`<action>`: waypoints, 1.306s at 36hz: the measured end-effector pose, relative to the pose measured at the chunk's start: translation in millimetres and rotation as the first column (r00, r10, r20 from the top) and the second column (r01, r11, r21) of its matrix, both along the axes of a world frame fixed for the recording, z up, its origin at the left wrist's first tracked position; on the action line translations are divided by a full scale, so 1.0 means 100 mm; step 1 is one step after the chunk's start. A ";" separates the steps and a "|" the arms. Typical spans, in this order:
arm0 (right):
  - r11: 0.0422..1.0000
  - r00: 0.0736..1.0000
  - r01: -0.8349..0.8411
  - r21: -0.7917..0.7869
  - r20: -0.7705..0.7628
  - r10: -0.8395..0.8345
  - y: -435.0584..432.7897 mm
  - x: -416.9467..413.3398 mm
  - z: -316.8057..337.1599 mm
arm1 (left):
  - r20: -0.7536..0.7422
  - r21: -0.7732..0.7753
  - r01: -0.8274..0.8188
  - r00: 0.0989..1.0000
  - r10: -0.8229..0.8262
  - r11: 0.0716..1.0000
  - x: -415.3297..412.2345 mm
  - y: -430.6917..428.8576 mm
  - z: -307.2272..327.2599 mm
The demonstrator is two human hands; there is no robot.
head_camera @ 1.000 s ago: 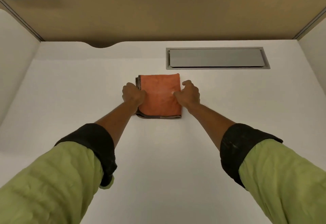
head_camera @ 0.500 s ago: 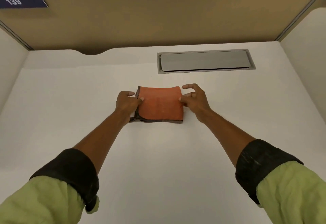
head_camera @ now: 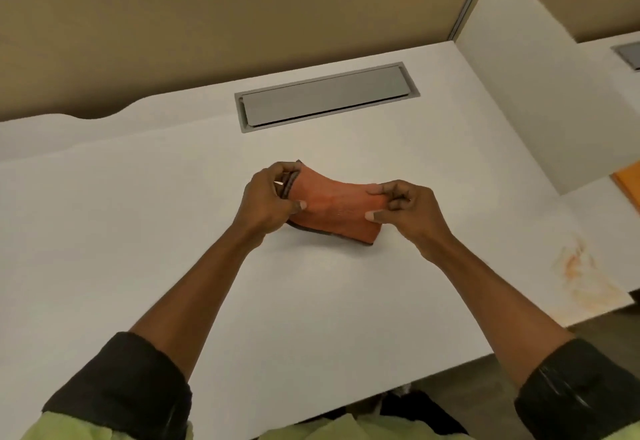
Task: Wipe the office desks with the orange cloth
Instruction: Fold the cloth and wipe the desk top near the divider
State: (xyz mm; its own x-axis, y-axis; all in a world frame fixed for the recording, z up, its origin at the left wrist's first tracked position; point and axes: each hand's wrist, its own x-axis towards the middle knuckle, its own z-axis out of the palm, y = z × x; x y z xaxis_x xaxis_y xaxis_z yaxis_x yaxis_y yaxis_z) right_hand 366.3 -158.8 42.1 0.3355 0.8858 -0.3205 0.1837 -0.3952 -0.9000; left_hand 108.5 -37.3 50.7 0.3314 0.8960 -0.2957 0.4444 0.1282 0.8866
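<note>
The folded orange cloth [head_camera: 334, 206] with a dark hem sags between my two hands just above the white desk [head_camera: 173, 232], its lower edge still touching the surface. My left hand [head_camera: 268, 200] pinches the cloth's left end, where the dark hem layers show. My right hand [head_camera: 405, 207] pinches its right end between thumb and fingers.
A grey cable-tray lid [head_camera: 327, 95] is set into the desk behind the cloth. An orange smear [head_camera: 575, 259] marks the desk at the right. A white divider panel [head_camera: 540, 93] stands on the right, with a neighbouring desk beyond. A tan partition wall [head_camera: 207, 41] runs along the back.
Both hands went from resting beside the flat cloth to pinching its ends and lifting it off the desk. The view has swung to the right, showing the divider and the stain.
</note>
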 end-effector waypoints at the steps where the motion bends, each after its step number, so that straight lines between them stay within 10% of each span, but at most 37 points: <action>1: 1.000 0.999 0.008 -0.011 0.049 -0.008 -0.09 0.07 -0.01 | -0.036 0.012 0.045 0.998 -0.044 0.999 0.08 -0.05 0.02; 21: 0.994 0.880 0.103 -0.027 0.468 -0.078 -1.87 1.37 0.01 | -0.402 0.278 0.343 0.890 -0.216 0.897 1.77 -1.27 0.13; 36: 0.957 0.952 0.268 -0.110 0.183 -0.245 -2.79 1.49 -0.42 | -0.368 0.135 0.632 0.747 -0.553 0.763 2.56 -1.51 -0.11; 47: 0.941 0.654 0.282 -0.187 0.755 -0.046 -3.04 1.44 -0.71 | -0.531 0.242 0.663 0.702 -0.476 0.708 2.83 -1.79 -0.60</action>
